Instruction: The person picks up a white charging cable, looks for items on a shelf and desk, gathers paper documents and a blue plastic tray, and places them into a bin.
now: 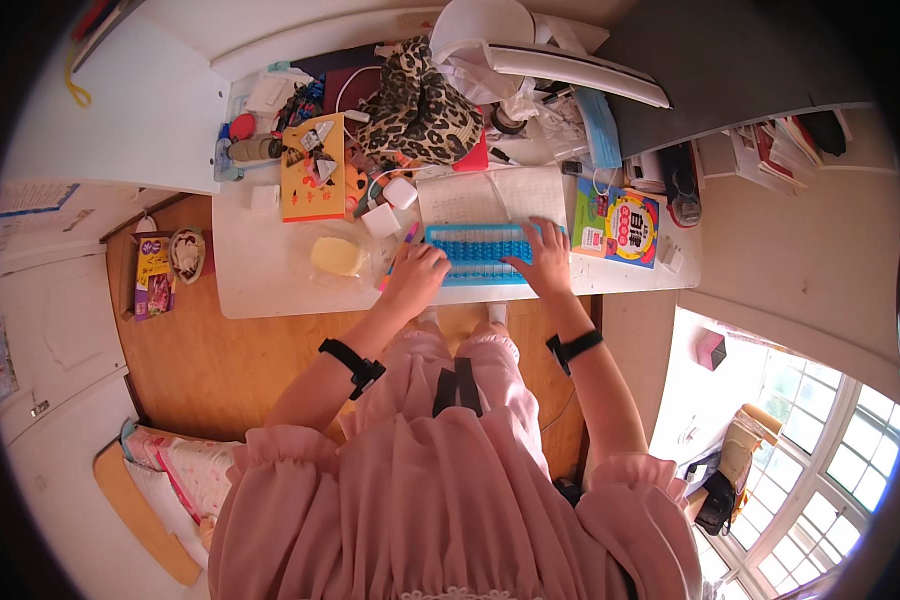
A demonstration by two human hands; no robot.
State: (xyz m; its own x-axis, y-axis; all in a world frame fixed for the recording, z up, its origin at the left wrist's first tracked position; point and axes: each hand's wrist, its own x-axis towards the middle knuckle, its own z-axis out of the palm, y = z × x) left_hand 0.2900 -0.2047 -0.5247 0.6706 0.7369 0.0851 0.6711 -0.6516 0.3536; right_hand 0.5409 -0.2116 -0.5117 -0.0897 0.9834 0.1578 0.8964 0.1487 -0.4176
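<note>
A blue abacus (480, 255) with blue beads lies flat near the table's front edge. Its left end is under the fingers of my left hand (418, 274), which are bent and rest on the frame. My right hand (549, 262) is at the other end, thumb and fingers spread apart. The right thumb reaches in to the beads while the fingers extend over the upper right corner. Behind the abacus an open notebook (529, 191) shows ruled pages with some handwriting. A purple and orange pen (409, 234) lies beside my left hand.
Left of the abacus are a yellow sponge-like block (337, 256) in clear plastic, a white charger (381, 222) and an orange booklet (313, 202). A leopard-print cloth hat (427, 105) and a white lamp (581, 71) stand behind. A colourful book (619, 221) lies right.
</note>
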